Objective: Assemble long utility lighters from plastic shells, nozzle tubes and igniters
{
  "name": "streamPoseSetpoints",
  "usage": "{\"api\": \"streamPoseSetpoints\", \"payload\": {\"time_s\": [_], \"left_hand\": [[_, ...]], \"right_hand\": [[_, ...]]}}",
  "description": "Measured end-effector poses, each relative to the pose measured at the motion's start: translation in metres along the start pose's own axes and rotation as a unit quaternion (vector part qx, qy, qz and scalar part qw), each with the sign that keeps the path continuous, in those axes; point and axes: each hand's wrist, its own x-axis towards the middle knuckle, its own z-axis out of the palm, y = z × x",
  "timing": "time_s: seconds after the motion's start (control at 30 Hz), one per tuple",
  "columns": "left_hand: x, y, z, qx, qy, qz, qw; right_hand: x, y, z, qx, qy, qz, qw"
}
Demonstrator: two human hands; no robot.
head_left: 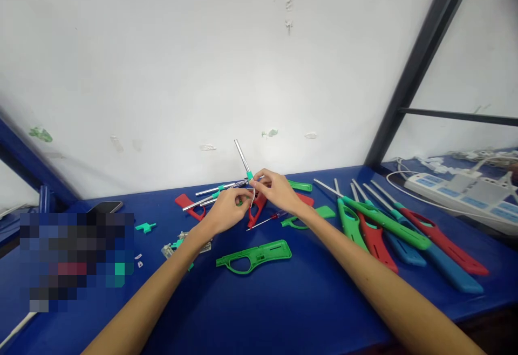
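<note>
My right hand [273, 186] pinches the teal base of a metal tube [242, 155] that points up and slightly left. A thin white wire [253, 198] hangs from that base between my hands. My left hand [232, 206] is closed at the wire's lower part, with a bit of green at its fingertips. Behind and below the hands lie more metal tubes [208, 190], red handle halves [256, 212] and a screwdriver [263, 221]. Nearer to me a green handle half [259, 256] rests with its inner side up.
Several assembled lighters [445, 241] in green, red and blue lie at the right. A power strip [441, 196] is beyond them. At the left are small teal parts [145, 227], clear parts [167, 251] and a phone [107, 206].
</note>
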Motion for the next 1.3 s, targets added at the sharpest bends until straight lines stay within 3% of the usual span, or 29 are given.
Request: {"api": "streamPoseSetpoints", "payload": {"time_s": [0.6, 0.93, 1.3], "left_hand": [[-0.025, -0.006, -0.009, -0.186, 0.018, -0.058, 0.981], [-0.048, -0.017, -0.016, -0.203, 0.026, -0.055, 0.977], [-0.048, -0.026, -0.01, -0.181, 0.059, -0.071, 0.979]], "right_hand": [[-0.004, -0.006, 0.007, 0.069, 0.011, 0.022, 0.997], [-0.008, -0.006, 0.02, 0.137, -0.021, 0.011, 0.99], [-0.012, -0.013, 0.031, 0.196, -0.042, -0.031, 0.979]]}}
